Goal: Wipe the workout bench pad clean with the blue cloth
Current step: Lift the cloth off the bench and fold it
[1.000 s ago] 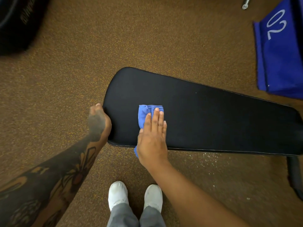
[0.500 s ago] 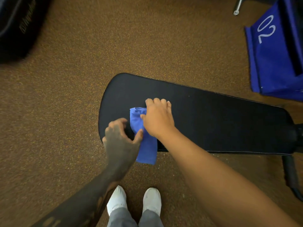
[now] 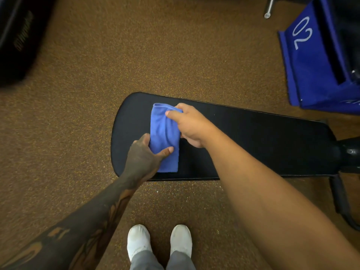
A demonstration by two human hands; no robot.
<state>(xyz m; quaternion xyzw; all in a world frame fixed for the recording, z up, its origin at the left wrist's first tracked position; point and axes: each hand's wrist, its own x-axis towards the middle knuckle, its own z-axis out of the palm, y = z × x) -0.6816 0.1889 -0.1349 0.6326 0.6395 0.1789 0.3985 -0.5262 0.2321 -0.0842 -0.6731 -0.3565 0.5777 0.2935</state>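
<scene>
The black bench pad (image 3: 253,141) stretches from the centre of the view to the right, its rounded end at the left. A folded blue cloth (image 3: 164,133) lies lengthwise over that rounded end. My left hand (image 3: 145,158) grips the cloth's near part, thumb across its top. My right hand (image 3: 191,124) pinches the far end of the cloth, the fingers curled over its edge.
Speckled brown floor (image 3: 136,55) surrounds the bench. A blue box marked 02 (image 3: 311,61) stands at the upper right, a dark object (image 3: 17,36) at the upper left. The bench's black frame (image 3: 348,152) joins the pad at the right. My white shoes (image 3: 159,240) stand below.
My left hand left the pad's end and took hold of the cloth. My right hand went from pressing flat to pinching. The cloth moved farther onto the pad and is spread longer.
</scene>
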